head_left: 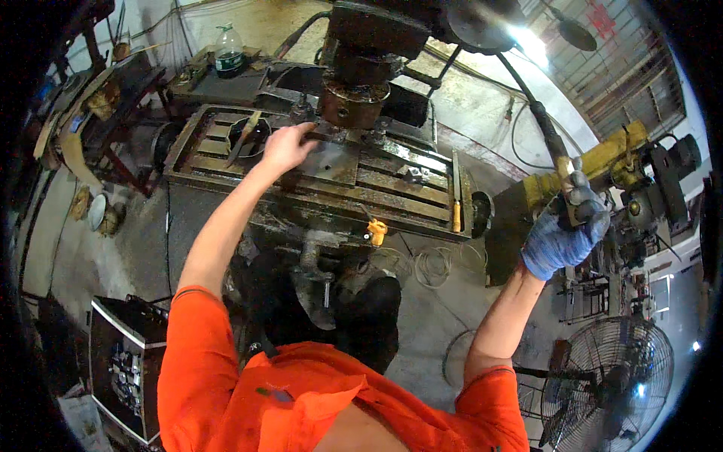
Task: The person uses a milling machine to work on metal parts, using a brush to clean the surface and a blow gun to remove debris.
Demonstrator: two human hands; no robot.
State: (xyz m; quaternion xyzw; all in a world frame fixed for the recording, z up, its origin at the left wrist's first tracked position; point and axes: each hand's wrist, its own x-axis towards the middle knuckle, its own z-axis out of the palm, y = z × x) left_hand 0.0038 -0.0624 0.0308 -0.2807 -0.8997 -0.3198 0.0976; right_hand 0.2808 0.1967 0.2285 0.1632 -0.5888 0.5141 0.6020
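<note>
The T-slotted machine table spreads across the middle, its long axis running left to right with a slight drop toward the right, and the dark spindle head stands upright over its rear middle. At lower right is a round wire-caged fan. The long lever slants from beside the machine head at upper right, its long axis running down and rightward, so that its gripped end points toward the person's right side. On the table, just in front of the spindle, lies a flat, dark metal plate, its broad face up. The right hand, in a blue knit glove, is closed around the lower end of the lever, fingers wrapped over it. The bare left hand reaches to the plate's rear left, beside the spindle, fingers pointing rightward, loosely bent with a narrow gap between them; whether they touch metal I cannot tell. Left of that hand, a round, dark bowl sits on the table. A file lies near the right end, its yellow handle pointing toward the person and its blade away.
</note>
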